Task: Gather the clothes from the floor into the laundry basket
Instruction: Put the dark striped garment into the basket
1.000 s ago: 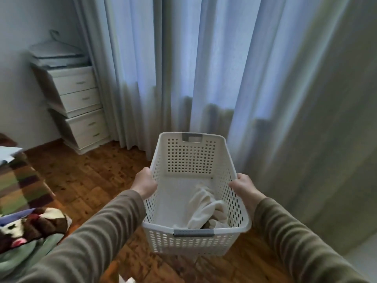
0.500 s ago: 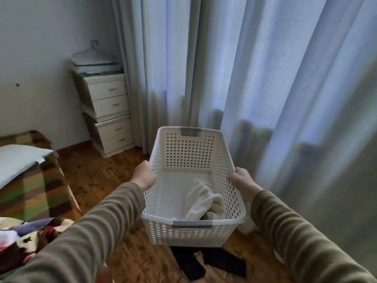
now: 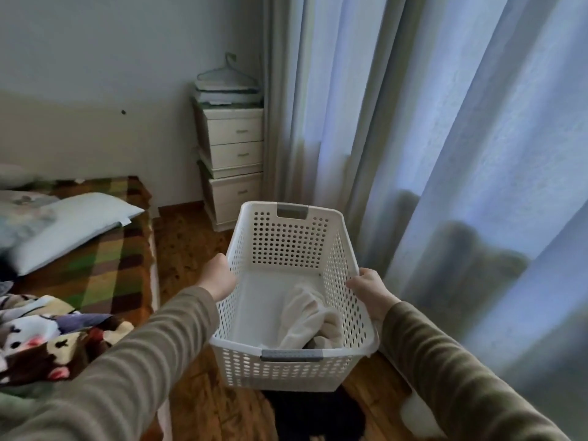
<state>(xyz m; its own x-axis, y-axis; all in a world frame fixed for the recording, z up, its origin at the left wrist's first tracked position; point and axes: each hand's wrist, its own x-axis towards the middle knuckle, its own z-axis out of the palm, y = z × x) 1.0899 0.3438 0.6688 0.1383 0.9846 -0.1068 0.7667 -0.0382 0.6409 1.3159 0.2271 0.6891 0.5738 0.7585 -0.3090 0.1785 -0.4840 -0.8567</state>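
Note:
I hold a white perforated laundry basket [image 3: 288, 240] in the air in front of me. My left hand [image 3: 218, 276] grips its left rim and my right hand [image 3: 369, 288] grips its right rim. A cream-white garment [image 3: 305, 319] lies crumpled inside, toward the near right corner, with something dark under it. Below the basket, a black garment [image 3: 313, 415] lies on the wooden floor, partly hidden by the basket. A small white piece of cloth [image 3: 415, 412] lies on the floor by the curtain at lower right.
A bed with a plaid blanket [image 3: 105, 268], a pillow [image 3: 70, 224] and a patterned throw [image 3: 41, 342] runs along the left. White stacked drawers [image 3: 235, 167] stand in the far corner. Long pale curtains [image 3: 445, 154] hang along the right. Wooden floor [image 3: 184, 246] lies between bed and curtains.
The view has swung left: the drawers and curtains shifted right, and more of the bed appeared. The black garment on the floor came into view under the basket. Both hands kept their grip.

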